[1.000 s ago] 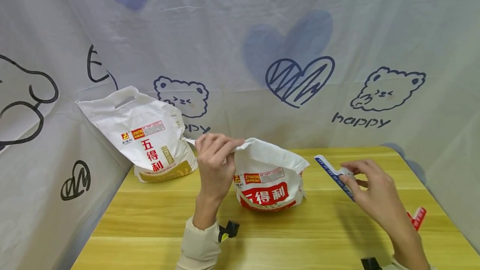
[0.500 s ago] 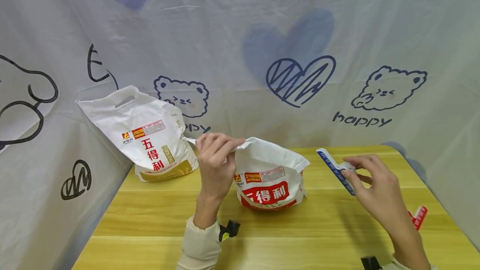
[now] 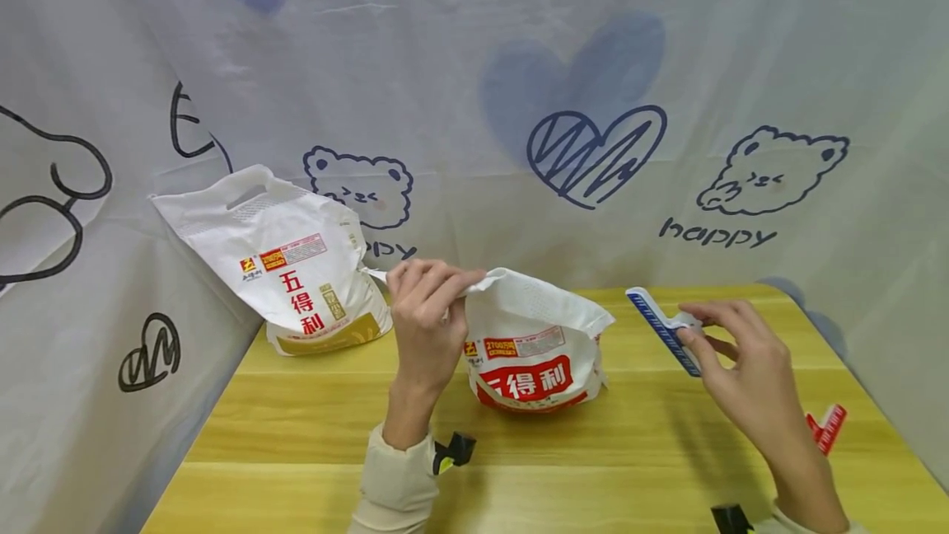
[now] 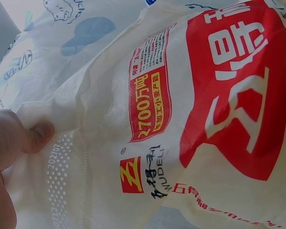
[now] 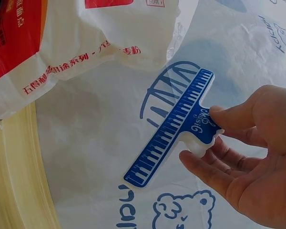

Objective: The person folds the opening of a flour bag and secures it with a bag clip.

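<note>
A white flour bag with a red label [image 3: 530, 377] stands mid-table, its top edge folded over. My left hand [image 3: 428, 328] pinches the left end of that folded top; in the left wrist view the thumb [image 4: 40, 133] lies on the fabric. To the right of the bag, my right hand [image 3: 745, 369] holds a blue and white clip [image 3: 663, 332] by its handle, above the table. In the right wrist view the clip [image 5: 174, 129] has a long jaw printed with piano keys, apart from the bag.
Another white flour bag with gold print [image 3: 304, 278] leans at the back left against the patterned curtain [image 3: 460, 105]. On the right side of the yellow wooden table [image 3: 296, 435] lies a red clip [image 3: 826, 428], partly hidden by the right forearm.
The right hand has lifted the blue and white clip slightly and shifted it a little. My left hand keeps its hold on the bag's top.
</note>
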`<state>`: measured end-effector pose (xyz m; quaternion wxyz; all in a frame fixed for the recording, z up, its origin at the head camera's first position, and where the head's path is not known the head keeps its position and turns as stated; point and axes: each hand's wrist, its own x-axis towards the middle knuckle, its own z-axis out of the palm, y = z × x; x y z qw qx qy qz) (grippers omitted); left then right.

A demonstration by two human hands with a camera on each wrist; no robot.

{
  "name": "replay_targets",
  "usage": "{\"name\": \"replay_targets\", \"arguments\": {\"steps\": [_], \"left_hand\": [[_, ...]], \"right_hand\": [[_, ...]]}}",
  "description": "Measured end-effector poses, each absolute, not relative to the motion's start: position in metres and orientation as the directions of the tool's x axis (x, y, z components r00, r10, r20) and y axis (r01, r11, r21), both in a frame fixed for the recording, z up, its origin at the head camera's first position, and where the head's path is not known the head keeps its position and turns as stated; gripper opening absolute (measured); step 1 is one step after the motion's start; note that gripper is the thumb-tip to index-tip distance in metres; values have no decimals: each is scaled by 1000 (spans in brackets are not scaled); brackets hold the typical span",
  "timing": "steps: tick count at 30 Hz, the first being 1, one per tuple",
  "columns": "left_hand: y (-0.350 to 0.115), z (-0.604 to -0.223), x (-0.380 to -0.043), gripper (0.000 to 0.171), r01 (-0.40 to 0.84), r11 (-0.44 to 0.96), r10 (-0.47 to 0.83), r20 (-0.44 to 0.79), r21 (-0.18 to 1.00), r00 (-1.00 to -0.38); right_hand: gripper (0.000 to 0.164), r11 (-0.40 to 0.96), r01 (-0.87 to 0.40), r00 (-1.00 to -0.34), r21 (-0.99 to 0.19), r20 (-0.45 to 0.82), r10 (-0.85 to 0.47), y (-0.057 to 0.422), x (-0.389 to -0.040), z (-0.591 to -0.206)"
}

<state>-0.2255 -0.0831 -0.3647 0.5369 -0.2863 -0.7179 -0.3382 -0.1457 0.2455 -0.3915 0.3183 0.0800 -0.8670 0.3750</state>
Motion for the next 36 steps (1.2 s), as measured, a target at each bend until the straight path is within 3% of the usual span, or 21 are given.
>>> {"name": "replay_targets", "arguments": {"steps": [36], "left_hand": [[-84,-364,-225,22,773,608,43,965,181,-259]], "right_hand": [[27,672,-455,-736,-585,671,86,234,-157,-362]]}}
